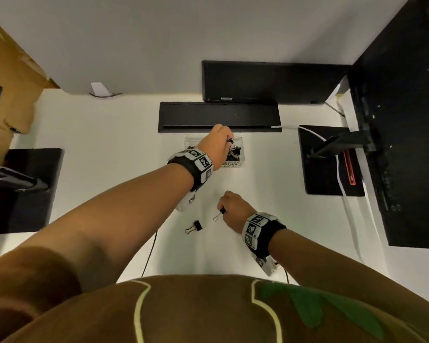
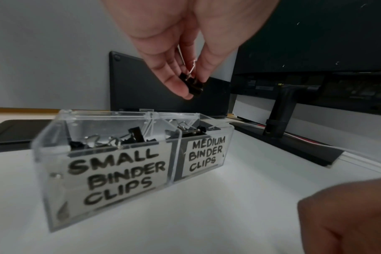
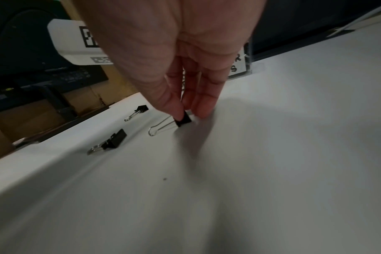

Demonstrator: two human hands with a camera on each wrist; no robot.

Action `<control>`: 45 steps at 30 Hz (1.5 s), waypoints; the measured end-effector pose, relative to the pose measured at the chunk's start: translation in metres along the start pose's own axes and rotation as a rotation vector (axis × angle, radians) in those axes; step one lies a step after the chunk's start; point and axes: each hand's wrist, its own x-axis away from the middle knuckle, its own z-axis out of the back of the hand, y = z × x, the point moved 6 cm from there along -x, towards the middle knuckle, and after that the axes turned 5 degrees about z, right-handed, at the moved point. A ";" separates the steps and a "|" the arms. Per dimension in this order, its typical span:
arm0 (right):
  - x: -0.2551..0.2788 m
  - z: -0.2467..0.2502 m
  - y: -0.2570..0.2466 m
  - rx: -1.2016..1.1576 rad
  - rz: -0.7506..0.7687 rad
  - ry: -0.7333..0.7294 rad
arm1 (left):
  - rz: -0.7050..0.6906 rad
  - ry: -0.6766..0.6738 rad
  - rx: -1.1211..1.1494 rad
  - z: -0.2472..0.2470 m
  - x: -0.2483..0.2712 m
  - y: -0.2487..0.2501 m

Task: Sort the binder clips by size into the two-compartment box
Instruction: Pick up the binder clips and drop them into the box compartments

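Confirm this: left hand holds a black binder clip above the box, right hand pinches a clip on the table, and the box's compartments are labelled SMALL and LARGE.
Wrong on one point: the left wrist view shows the box labelled SMALL and MEDIUM, not LARGE. The rest stands: the left hand holds a black binder clip above it, and the right hand pinches a clip on the table.

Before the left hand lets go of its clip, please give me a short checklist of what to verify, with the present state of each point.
1. Left hand holds a binder clip between its fingers: ok.
2. The clip is above the clear box, not inside it: ok.
3. The clip is over the compartment that matches its size: cannot tell.
4. Both compartment labels are readable, small and medium: ok.
5. Right hand pinches the next clip on the table: ok.
6. All loose clips sorted: not ok, two more clips lie on the table.
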 end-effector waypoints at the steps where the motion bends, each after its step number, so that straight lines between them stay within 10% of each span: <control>1: 0.003 0.002 0.004 -0.025 -0.018 0.011 | -0.005 0.000 0.003 -0.002 -0.002 0.001; 15: -0.010 0.125 0.027 -0.208 -0.104 0.530 | -0.015 0.031 -0.143 -0.007 0.017 -0.026; 22: -0.053 0.135 0.016 -0.017 -0.188 0.429 | 0.167 0.140 -0.105 0.008 0.070 -0.088; 33: -0.051 0.119 -0.011 0.125 -0.072 0.488 | 0.376 -0.103 -0.035 -0.023 0.115 -0.136; 45: -0.015 -0.028 -0.071 0.306 0.349 -0.202 | 0.334 -0.109 -0.122 -0.028 0.116 -0.129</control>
